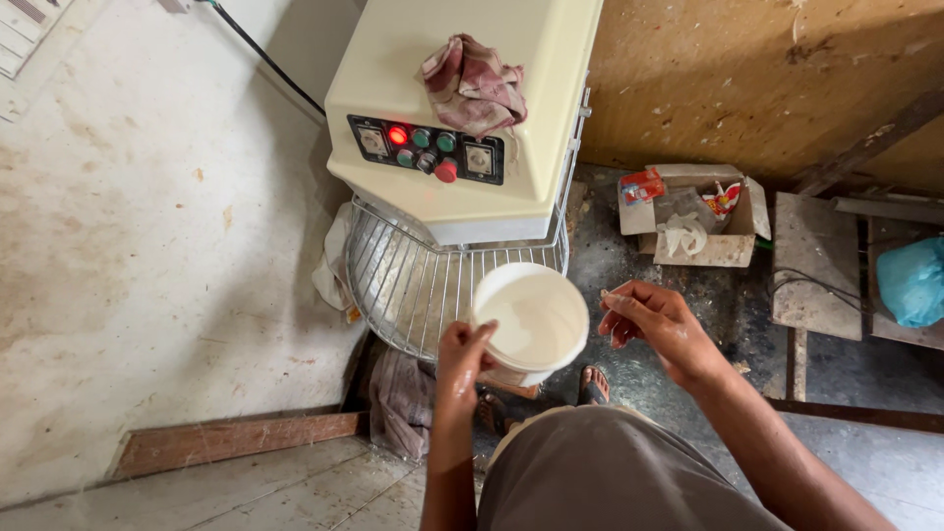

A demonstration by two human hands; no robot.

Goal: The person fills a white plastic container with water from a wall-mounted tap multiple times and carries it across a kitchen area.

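Observation:
My left hand (pixel 460 356) grips the near rim of a white plastic tub (pixel 533 317), held tilted over the edge of the wire guard (pixel 413 280) of a cream dough mixer (pixel 462 108). The tub's inside looks white and I cannot tell if anything is in it. My right hand (pixel 651 321) hovers just right of the tub with fingers loosely curled and dusted white, holding nothing that I can see.
A crumpled checked cloth (pixel 474 84) lies on top of the mixer above its control panel (pixel 426 149) with a lit red lamp. An open cardboard box (pixel 693 211) with wrappers sits on the dark floor to the right, a blue bag (pixel 913 280) further right.

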